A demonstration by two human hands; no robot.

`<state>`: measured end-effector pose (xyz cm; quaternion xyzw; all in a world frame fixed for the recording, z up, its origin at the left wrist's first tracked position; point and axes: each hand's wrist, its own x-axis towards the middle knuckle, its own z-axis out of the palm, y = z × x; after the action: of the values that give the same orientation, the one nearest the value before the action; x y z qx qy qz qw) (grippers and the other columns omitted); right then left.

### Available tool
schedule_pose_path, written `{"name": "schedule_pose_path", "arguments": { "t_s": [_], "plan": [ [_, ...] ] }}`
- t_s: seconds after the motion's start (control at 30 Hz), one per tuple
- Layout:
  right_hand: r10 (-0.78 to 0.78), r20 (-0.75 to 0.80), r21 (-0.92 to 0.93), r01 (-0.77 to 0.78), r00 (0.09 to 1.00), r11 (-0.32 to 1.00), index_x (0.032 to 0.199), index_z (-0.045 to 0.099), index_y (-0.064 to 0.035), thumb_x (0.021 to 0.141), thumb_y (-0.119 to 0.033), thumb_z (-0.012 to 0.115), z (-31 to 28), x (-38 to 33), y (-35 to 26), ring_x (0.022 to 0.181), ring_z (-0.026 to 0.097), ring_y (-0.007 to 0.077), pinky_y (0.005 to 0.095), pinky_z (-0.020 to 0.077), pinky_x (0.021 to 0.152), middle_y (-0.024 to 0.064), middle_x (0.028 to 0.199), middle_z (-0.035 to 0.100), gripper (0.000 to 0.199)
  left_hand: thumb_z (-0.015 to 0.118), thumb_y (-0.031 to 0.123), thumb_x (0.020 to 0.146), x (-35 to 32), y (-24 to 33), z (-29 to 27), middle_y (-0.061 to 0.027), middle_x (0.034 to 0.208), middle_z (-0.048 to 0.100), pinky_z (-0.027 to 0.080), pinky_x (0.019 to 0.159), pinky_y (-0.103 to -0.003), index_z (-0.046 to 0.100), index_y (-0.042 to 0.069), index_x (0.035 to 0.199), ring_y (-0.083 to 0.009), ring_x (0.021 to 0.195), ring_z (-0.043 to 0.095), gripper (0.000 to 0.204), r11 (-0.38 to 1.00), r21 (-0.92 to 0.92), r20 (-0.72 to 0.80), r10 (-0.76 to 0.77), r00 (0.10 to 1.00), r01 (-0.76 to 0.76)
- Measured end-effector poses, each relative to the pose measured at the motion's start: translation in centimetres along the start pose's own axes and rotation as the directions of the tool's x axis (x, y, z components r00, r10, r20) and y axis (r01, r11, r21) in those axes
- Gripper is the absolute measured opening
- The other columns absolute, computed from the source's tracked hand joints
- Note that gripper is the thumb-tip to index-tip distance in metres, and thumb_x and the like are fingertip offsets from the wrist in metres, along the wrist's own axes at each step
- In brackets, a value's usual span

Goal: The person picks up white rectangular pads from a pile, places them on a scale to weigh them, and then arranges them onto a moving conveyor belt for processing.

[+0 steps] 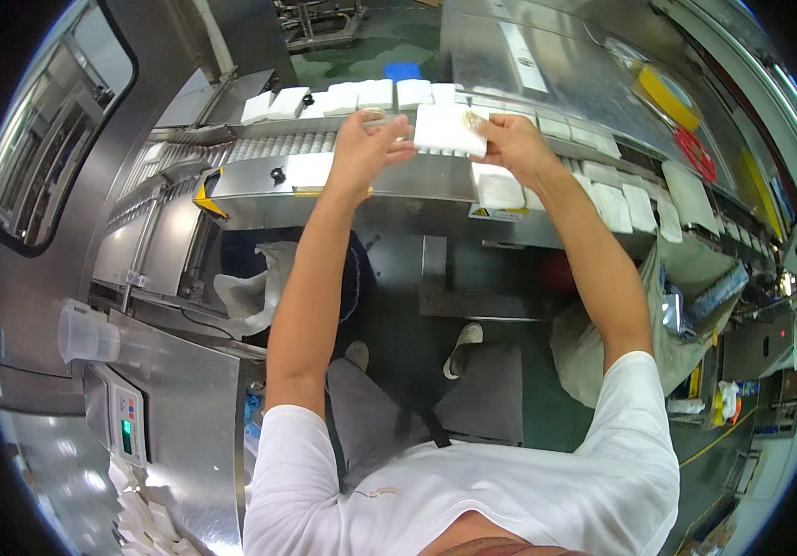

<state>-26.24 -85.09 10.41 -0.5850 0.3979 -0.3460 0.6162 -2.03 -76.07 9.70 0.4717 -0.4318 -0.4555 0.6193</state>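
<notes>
A flat white rectangular packet (443, 128) is held up over the roller conveyor, its right edge pinched between the thumb and fingers of my right hand (517, 148). What is inside the packet cannot be made out. Just left of it is my left hand (366, 153), with its fingers apart and slightly bent, close to the packet's left edge. Behind both hands, a row of similar white packets (344, 96) lies along the far side of the conveyor (278, 145). Another white packet (497, 188) rests on the near metal rail, below my right hand.
More white packets (611, 206) line the rail to the right. Yellow tape (669, 97) lies on the steel surface at far right. A digital scale (127, 422) and a clear plastic jug (89, 334) sit at left. A large bag (593, 343) hangs at lower right.
</notes>
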Motion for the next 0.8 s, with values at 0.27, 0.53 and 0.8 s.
{"name": "schedule_pose_path", "arguments": {
  "t_s": [0.27,0.53,0.8],
  "plan": [
    [0.221,-0.051,-0.304,-0.226,0.974,0.926,0.116,0.062,0.0155,0.101,-0.028,0.068,3.1,11.2,2.3,0.082,0.074,0.0245,0.035,0.0648,0.076,0.0208,0.107,0.071,0.046,0.066,0.018,0.103,-4.0,-0.8,-6.9,-0.0288,0.122,0.065,0.065,0.084,-0.036,0.041,-0.015,0.138,-0.0334,0.101,0.075,0.054,0.995,0.065,-0.312,0.089,0.946,-0.072],
    [-0.262,0.083,-0.724,0.239,0.962,0.647,0.104,0.069,0.0012,0.1,-0.025,0.059,3.8,8.6,2.7,0.073,0.072,0.017,0.031,0.0584,0.066,0.0111,0.082,0.072,0.028,0.058,0.008,0.105,-23.4,-11.0,-8.1,-0.0154,0.111,0.071,0.061,0.075,-0.03,0.046,0.002,0.134,-0.0214,0.091,0.074,0.032,0.989,-0.032,-0.43,-0.141,0.892,0.141],
    [-0.037,0.124,-0.881,0.127,0.992,0.456,0.1,0.08,-0.0017,0.092,-0.054,0.062,10.4,16.5,7.8,0.094,0.073,0.0367,0.0486,0.0565,0.084,0.024,0.102,0.075,0.055,0.063,0.008,0.103,-32.9,-16.8,-3.8,-0.0143,0.114,0.07,0.058,0.082,-0.03,0.043,0.001,0.141,-0.0187,0.096,0.072,0.043,0.918,-0.068,-0.182,-0.395,0.9,0.39]
  ]
}}
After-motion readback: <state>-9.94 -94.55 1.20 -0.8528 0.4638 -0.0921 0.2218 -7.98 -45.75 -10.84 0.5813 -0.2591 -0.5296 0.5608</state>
